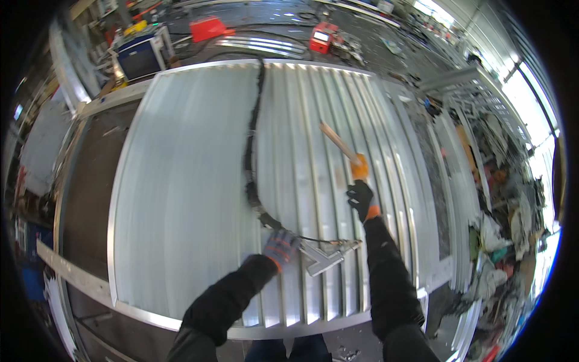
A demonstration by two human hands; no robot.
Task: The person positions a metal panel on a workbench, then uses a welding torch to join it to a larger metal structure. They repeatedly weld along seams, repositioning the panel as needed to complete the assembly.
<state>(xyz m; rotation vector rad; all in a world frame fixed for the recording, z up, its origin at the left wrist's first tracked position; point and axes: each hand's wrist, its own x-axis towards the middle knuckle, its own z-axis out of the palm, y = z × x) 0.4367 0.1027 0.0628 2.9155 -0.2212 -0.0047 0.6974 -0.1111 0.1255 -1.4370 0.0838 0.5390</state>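
A large ribbed metal panel [187, 175] lies before me in a pale frame. My left hand [280, 248], in a grey and orange glove, is closed at the lower end of a thick black cable [250, 151]. Just right of it, over the ribs, is a silver T-shaped tool [324, 260], with a thin line running to it from the cable end. Farther right, my right hand [362, 200], in a black glove with an orange cuff, is closed at the orange end [360, 166] of a wooden-handled tool [339, 142]. The handle points away and left; its exact kind is unclear.
Beyond the panel stand a red box-shaped machine [322, 38], another red object [208, 29] and loose metal strips [262, 46]. A dark blue box [142, 57] is at the far left. Scrap and wrapping [491, 241] are heaped along the right, beside long metal profiles [455, 199].
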